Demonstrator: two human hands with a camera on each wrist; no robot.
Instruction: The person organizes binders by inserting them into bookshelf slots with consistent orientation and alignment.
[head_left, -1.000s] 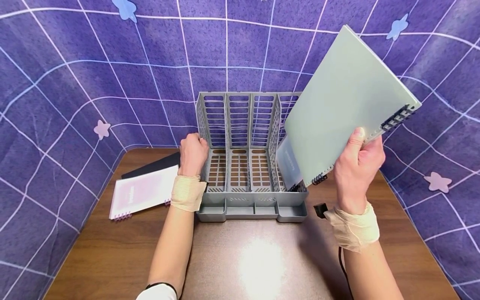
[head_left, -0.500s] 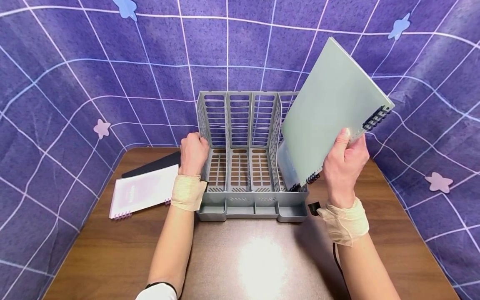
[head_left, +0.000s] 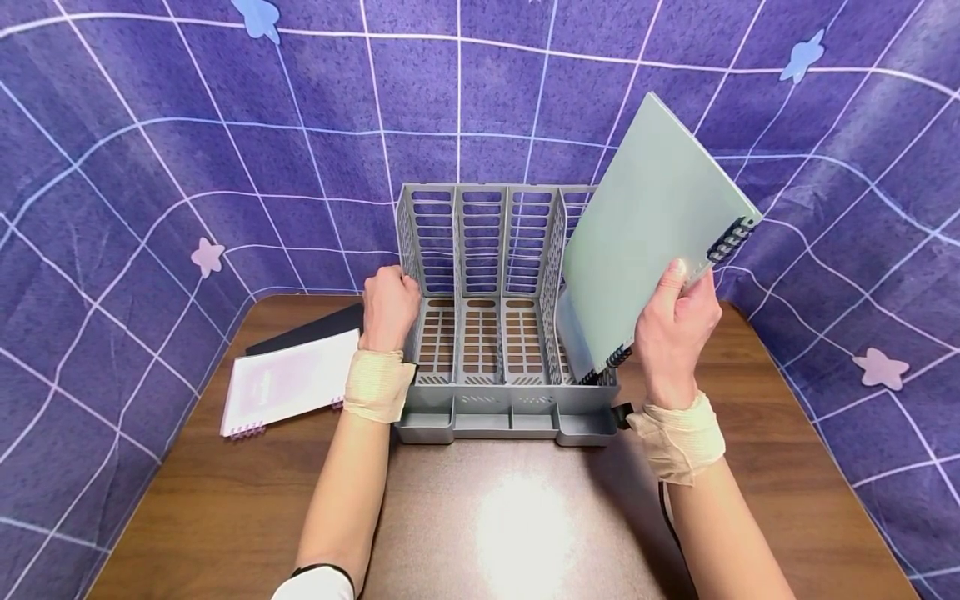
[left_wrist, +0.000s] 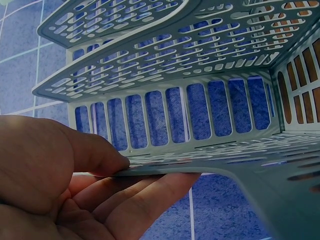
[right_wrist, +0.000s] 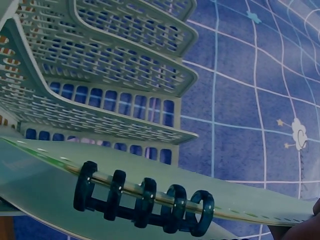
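Observation:
A grey desktop file organizer (head_left: 480,400) with upright perforated dividers stands on the table. My left hand (head_left: 390,308) grips its left side panel (left_wrist: 165,167), thumb on the inner face and fingers on the outer. In my right hand (head_left: 678,333) is a pale green ring-bound notebook (head_left: 645,242), tilted, thumb across its cover near the bound edge. Its lower corner overlaps the rightmost compartment. Another notebook (head_left: 573,337) with a bluish cover leans in that compartment, mostly hidden behind the green one. Dark binding rings (right_wrist: 145,200) show close up in the right wrist view.
Left of the organizer lies a white and pink spiral notebook (head_left: 292,379), partly over a black flat item (head_left: 307,329). Small open trays (head_left: 585,425) line the organizer's front. A purple curtain (head_left: 300,167) with a line grid hangs closely behind and beside the table.
My right hand has brought the green notebook left and downward, its lower corner staying by the rightmost compartment. The left hand keeps its grip on the side panel.

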